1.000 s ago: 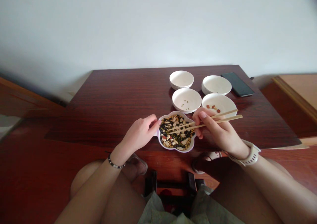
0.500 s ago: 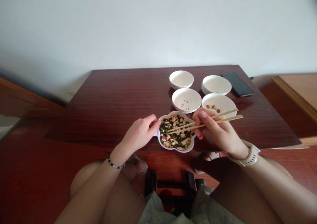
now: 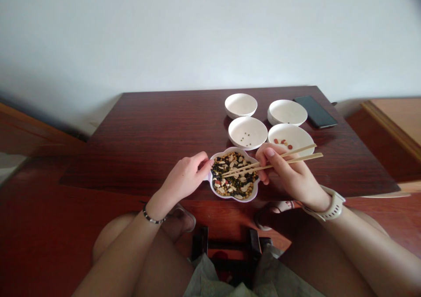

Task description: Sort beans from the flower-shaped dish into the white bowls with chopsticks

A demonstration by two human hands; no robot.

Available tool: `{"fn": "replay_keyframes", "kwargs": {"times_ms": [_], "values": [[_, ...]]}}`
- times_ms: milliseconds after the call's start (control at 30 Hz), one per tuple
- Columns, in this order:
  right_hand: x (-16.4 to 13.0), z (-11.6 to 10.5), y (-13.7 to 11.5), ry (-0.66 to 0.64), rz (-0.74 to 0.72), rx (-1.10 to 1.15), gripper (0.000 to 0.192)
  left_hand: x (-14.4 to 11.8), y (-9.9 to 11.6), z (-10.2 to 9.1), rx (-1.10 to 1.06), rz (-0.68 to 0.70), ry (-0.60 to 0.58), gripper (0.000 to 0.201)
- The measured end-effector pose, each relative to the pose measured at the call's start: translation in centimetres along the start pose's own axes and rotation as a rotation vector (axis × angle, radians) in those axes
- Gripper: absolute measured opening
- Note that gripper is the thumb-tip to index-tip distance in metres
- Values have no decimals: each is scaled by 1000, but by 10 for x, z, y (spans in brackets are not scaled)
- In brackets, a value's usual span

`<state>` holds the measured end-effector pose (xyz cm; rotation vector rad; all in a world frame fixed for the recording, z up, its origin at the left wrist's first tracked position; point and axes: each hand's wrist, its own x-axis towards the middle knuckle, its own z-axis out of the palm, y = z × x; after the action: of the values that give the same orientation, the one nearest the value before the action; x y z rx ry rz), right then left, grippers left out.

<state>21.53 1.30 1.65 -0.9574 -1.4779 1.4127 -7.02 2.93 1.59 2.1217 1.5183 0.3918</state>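
Head view: from my remote seat I see the right hand (image 3: 289,174) closed around a pair of wooden chopsticks (image 3: 272,161), their tips down among the mixed beans (image 3: 234,176) in the scalloped white dish (image 3: 213,187) at the near edge of the dark wooden table (image 3: 158,130), while the left hand (image 3: 186,176) curls its fingers against the dish's left rim. Four white bowls (image 3: 248,132) stand just beyond, one holding a few reddish beans, beside a dark phone (image 3: 315,111). In my judgement a smooth bean could slip from the tips and roll off the edge, or a push could tip the dish, which sits so near the brink. I read no brand, label or writing anywhere
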Motion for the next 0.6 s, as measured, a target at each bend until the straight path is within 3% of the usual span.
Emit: {"fn": "replay_keyframes", "kwargs": {"times_ms": [600], "values": [[0, -1, 0, 16, 3, -17, 37, 0, 0, -1, -3, 11, 14, 36]]}}
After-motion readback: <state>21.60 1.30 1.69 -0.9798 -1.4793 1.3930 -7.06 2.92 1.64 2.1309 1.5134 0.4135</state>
